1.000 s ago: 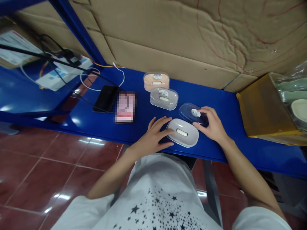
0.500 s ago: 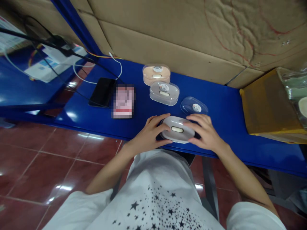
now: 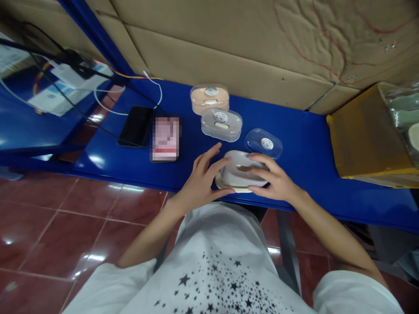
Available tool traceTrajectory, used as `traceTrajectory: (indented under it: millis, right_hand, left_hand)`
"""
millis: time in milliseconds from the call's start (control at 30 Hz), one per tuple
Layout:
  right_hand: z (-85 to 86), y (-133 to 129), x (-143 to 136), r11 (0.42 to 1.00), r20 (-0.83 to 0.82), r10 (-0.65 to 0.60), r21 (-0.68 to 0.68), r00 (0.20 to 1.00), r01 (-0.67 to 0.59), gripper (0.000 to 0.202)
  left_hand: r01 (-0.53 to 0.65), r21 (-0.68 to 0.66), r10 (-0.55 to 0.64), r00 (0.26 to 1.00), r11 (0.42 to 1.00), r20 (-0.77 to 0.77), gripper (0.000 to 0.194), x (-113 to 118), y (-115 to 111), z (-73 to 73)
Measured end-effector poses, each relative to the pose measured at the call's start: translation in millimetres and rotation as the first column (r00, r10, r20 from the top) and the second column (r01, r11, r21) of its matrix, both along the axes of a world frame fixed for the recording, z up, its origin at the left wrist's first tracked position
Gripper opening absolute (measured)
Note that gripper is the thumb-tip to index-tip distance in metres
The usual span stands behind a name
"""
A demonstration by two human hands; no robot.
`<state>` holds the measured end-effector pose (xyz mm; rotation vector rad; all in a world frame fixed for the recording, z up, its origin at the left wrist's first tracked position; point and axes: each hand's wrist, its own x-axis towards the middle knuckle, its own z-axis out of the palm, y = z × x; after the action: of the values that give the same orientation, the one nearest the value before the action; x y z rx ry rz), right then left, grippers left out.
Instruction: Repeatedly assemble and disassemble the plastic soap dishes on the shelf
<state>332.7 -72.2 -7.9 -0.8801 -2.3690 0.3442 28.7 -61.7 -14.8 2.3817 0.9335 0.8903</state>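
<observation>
Half a sec. on, the grey insert [image 3: 234, 170] had tipped up from the cream base [image 3: 241, 189] on the blue counter [image 3: 304, 152], held btwn. L hand [image 3: 199, 179], fingers spread, & R hand [image 3: 282, 181], curled round its end, so the pcs. were apparently separating.

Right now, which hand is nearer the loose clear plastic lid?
Right. Your right hand, at the right end of the gray oval box, is on your side of the clear plastic lid; your left hand is farther, at the box's left end.
</observation>
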Motion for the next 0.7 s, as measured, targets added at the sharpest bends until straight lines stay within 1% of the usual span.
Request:
traceTrajectory:
  millis: [33,67,100,167,233,267,400,500,600,633,700]
  right_hand:
    - [0.2,1.4,2.7,1.000,-0.034,-0.028,0.002,0.999,0.028,0.042]
    - [0.6,2.8,5.4,0.998,-0.053,-0.067,-0.001,0.996,0.067,0.040]
    - [0.9,4.1,8.0,0.994,-0.062,-0.107,-0.005,0.992,0.107,0.038]
    - [1.1,6.4,12.0,0.987,-0.065,-0.160,-0.011,0.985,0.160,0.035]
    - [0.2,8.3,14.3,0.985,-0.054,-0.170,-0.004,0.984,0.170,0.035]
    - [-0.7,9.3,15.1,0.985,-0.044,-0.171,-0.001,0.984,0.171,0.036]
    - [-5.3,14.3,17.8,0.975,0.032,-0.224,-0.003,0.974,0.224,0.038]
    - [-7.6,16.4,19.2,0.968,0.111,-0.251,0.027,0.962,0.250,0.040]
    - [-7.9,14.9,18.2,0.967,0.184,-0.254,0.069,0.949,0.246,0.047]
    - [-7.6,13.8,17.4,0.965,0.205,-0.260,0.077,0.943,0.249,0.052]
    - [-6.6,12.2,15.9,0.962,0.230,-0.272,0.089,0.934,0.258,0.064]
  left_hand:
    - [-0.020,0.010,0.020,1.000,1.000,-0.001,0.086,-0.7,-2.8,-0.4]
    - [-0.032,0.022,0.033,0.999,0.999,-0.018,0.085,-1.8,-5.9,-0.9]
    - [-0.035,0.036,0.036,0.998,0.999,-0.053,0.079,-3.2,-9.2,-1.6]
    - [-0.014,0.065,0.023,0.988,0.998,-0.152,0.057,-7.3,-16.2,-2.9]
    - [0.020,0.091,0.002,0.972,0.996,-0.234,0.035,-13.4,-22.4,-3.9]
    - [0.036,0.096,-0.011,0.967,0.995,-0.255,0.027,-17.2,-25.0,-4.1]
    - [0.084,0.078,-0.062,0.967,0.993,-0.247,0.012,-35.6,-30.2,-3.6]
    - [0.109,0.049,-0.094,0.967,0.993,-0.235,0.011,-46.0,-29.7,-2.7]
    - [0.106,0.045,-0.093,0.968,0.993,-0.233,0.014,-48.3,-27.8,-2.5]
    - [0.101,0.050,-0.087,0.969,0.994,-0.232,0.018,-47.4,-27.0,-2.6]
    - [0.083,0.056,-0.067,0.969,0.995,-0.236,0.034,-44.1,-25.4,-2.6]
